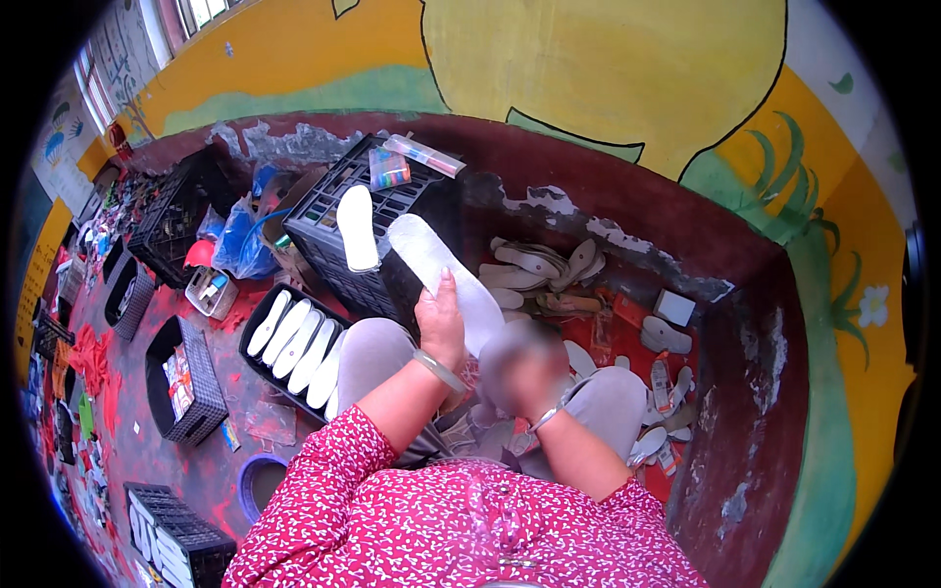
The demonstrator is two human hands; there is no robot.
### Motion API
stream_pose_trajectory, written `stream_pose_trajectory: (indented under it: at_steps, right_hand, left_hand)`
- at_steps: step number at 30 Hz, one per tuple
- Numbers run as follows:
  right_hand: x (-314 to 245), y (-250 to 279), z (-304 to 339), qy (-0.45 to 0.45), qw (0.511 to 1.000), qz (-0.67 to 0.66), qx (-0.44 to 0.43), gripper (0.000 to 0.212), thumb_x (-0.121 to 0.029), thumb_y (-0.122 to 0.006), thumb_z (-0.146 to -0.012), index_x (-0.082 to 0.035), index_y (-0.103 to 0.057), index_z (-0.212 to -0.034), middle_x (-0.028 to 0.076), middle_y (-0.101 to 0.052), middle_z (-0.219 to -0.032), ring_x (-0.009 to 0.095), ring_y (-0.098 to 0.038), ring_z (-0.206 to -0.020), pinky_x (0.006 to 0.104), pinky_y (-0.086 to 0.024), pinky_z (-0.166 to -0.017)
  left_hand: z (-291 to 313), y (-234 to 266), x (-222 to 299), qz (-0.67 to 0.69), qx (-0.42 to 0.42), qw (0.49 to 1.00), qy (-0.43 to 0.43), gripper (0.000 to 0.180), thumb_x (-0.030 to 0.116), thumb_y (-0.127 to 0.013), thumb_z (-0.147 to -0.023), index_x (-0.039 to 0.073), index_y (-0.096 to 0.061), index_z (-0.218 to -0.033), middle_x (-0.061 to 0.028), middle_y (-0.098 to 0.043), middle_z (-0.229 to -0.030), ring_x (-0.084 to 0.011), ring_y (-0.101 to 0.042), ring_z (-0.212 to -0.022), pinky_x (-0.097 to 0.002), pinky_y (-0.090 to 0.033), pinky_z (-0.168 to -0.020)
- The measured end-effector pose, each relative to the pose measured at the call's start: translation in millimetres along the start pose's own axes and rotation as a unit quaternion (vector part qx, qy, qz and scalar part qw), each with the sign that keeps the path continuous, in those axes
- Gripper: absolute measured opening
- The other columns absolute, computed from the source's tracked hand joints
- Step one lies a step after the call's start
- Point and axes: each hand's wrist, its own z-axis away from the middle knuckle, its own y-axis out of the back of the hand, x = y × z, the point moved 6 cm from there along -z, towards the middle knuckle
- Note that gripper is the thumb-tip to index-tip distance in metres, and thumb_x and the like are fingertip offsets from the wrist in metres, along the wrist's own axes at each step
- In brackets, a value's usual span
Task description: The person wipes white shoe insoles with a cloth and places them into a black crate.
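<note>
My left hand (441, 321) is closed on a long white insole (429, 253), its thumb lying on the insole's face. The insole slants above my lap, from the dark crate's near corner down to my right hand. My right hand (534, 380) is near the insole's lower end, over my right knee. A grey blur covers its fingers, so what it grips is hidden. A second white insole (357, 229) lies on top of the black plastic crate (323, 235). Left of my knee, a black basket (257, 370) holds several white insoles in a row.
Loose insoles (534, 263) are heaped by the wall, and more (649, 443) lie on red sheeting at my right. A pack of coloured pens (389, 169) rests on the crate. Woven baskets (201, 392), a purple bucket (257, 480) and a blue bag (245, 240) stand at the left.
</note>
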Motion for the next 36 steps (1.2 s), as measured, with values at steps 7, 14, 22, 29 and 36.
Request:
stream_pose_trajectory:
  at_steps: [7,14,22,29,36]
  right_hand:
    - [0.7,-3.5,5.4,-0.127,0.972,-0.197,-0.039,0.021,-0.021,-0.052,-0.089,-0.003,-0.059,-0.097,0.007,-0.062,-0.09,0.016,-0.059,-0.081,0.0278,-0.047,-0.073]
    - [37.7,43.8,-10.3,-0.176,0.826,-0.532,0.055,0.058,-0.052,-0.06,-0.077,-0.005,-0.053,-0.11,0.009,-0.061,-0.1,0.024,-0.06,-0.089,0.0383,-0.049,-0.078]
    - [26.1,-0.2,3.3,-0.224,0.843,-0.487,0.041,0.031,-0.024,-0.055,-0.087,-0.005,-0.055,-0.111,0.005,-0.057,-0.103,0.014,-0.056,-0.091,0.0277,-0.046,-0.08]
    - [43.5,26.0,5.5,-0.187,0.807,-0.55,0.105,0.028,-0.023,-0.055,-0.085,-0.004,-0.056,-0.106,0.005,-0.059,-0.098,0.015,-0.057,-0.089,0.0292,-0.047,-0.079]
    - [36.6,36.9,7.6,-0.173,0.802,-0.547,0.166,0.032,-0.034,-0.059,-0.083,-0.005,-0.058,-0.097,0.009,-0.062,-0.087,0.021,-0.062,-0.078,0.0335,-0.052,-0.071]
  left_hand:
    - [-32.0,-15.2,32.9,0.085,-0.037,0.995,0.036,0.022,0.026,-0.048,-0.093,0.005,-0.054,-0.1,-0.0037,-0.06,-0.084,-0.0153,-0.059,-0.072,-0.0304,-0.048,-0.068]
    - [-3.2,-7.7,36.1,-0.155,-0.25,0.953,0.067,0.027,0.02,-0.056,-0.089,0.003,-0.049,-0.109,-0.0024,-0.06,-0.088,-0.0093,-0.058,-0.074,-0.0247,-0.049,-0.064]
    - [62.3,-34.0,-17.8,-0.324,-0.422,0.845,0.061,0.024,0.013,-0.048,-0.091,0.002,-0.054,-0.112,-0.0044,-0.06,-0.1,-0.0102,-0.053,-0.093,-0.0281,-0.044,-0.083]
    - [76.9,-32.8,-32.6,-0.369,-0.486,0.776,0.157,0.023,0.015,-0.05,-0.09,0.002,-0.056,-0.109,-0.0023,-0.061,-0.093,-0.0091,-0.054,-0.085,-0.0269,-0.046,-0.078]
    - [92.1,-34.2,-23.4,-0.407,-0.508,0.745,0.145,0.02,0.016,-0.052,-0.089,0.002,-0.058,-0.101,-0.0038,-0.062,-0.084,-0.0096,-0.055,-0.077,-0.0285,-0.047,-0.071]
